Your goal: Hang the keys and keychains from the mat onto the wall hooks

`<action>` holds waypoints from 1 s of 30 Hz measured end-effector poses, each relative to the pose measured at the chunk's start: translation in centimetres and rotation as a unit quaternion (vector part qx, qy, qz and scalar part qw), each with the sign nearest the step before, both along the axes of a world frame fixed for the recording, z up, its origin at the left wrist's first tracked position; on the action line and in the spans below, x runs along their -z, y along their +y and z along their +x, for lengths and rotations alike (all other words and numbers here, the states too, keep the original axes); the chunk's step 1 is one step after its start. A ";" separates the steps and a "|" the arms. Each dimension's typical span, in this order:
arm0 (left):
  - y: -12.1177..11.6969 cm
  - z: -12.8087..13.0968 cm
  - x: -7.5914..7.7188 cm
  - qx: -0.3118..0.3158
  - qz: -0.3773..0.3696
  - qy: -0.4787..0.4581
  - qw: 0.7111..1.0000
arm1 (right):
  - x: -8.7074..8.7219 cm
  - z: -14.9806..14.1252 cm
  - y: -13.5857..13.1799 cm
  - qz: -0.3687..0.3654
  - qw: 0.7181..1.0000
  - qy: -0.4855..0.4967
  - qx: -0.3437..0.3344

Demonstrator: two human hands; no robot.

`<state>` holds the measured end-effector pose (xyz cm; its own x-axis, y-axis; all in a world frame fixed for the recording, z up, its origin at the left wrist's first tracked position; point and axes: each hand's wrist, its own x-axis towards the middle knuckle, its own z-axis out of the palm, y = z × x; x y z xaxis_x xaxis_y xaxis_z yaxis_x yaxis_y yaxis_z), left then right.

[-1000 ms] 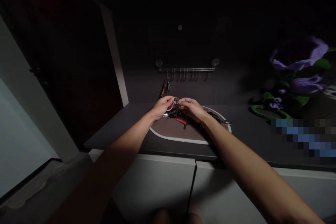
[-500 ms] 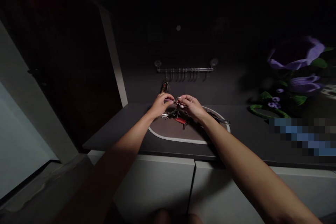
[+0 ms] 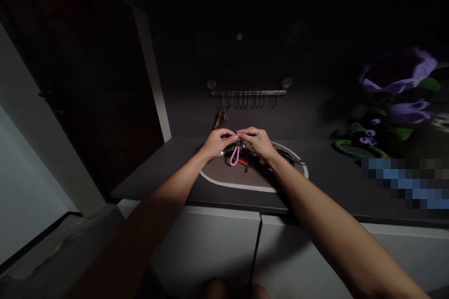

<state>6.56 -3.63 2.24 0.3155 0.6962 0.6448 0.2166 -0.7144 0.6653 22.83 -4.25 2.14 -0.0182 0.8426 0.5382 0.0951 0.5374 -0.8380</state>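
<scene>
My left hand (image 3: 218, 144) and my right hand (image 3: 259, 143) meet fingertip to fingertip above an oval mat (image 3: 226, 176). Both pinch a small metal key ring (image 3: 238, 136), mostly covered by the fingers. From between the hands hangs a pink loop strap (image 3: 234, 157). Below them on the mat lie a red item (image 3: 242, 161), several dark objects and some shiny metal pieces by my left hand, too dim to name. More dark items, one with a metal end (image 3: 302, 164), lie to the right of my right hand.
A clear rail (image 3: 249, 93) with several hooks is fixed to the back wall; keys with a dark printed strap (image 3: 218, 118) hang from its left end. Purple flowers (image 3: 400, 72) and a green ring (image 3: 358, 149) are at the right of the dark counter (image 3: 157, 168). White cabinets (image 3: 210, 238) stand below.
The pink strap, held near my left fingers before, now hangs down between the hands. My fingertips have come closer together over the ring.
</scene>
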 end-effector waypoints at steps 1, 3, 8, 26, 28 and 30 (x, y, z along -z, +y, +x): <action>-0.1 0.1 0.0 0.003 -0.009 0.004 1.000 | 0.0 0.0 0.0 0.012 1.000 -0.013 0.004; -0.1 0.1 0.1 -0.001 -0.020 0.011 1.000 | 0.1 0.1 0.1 0.024 0.999 -0.029 0.004; 0.3 0.3 0.4 0.005 -0.033 -0.013 0.999 | 0.1 0.0 0.1 -0.002 0.999 -0.032 -0.008; 2.0 1.2 1.9 0.047 -0.215 -0.265 0.939 | 0.7 -1.2 0.1 -0.129 0.980 0.137 -0.061; 2.0 1.2 1.9 0.038 -0.199 -0.243 0.949 | 0.7 -1.1 0.2 -0.116 0.985 0.119 -0.047; 1.9 1.1 1.8 0.014 -0.150 -0.200 0.968 | 0.7 -1.0 0.3 -0.091 0.992 0.083 -0.030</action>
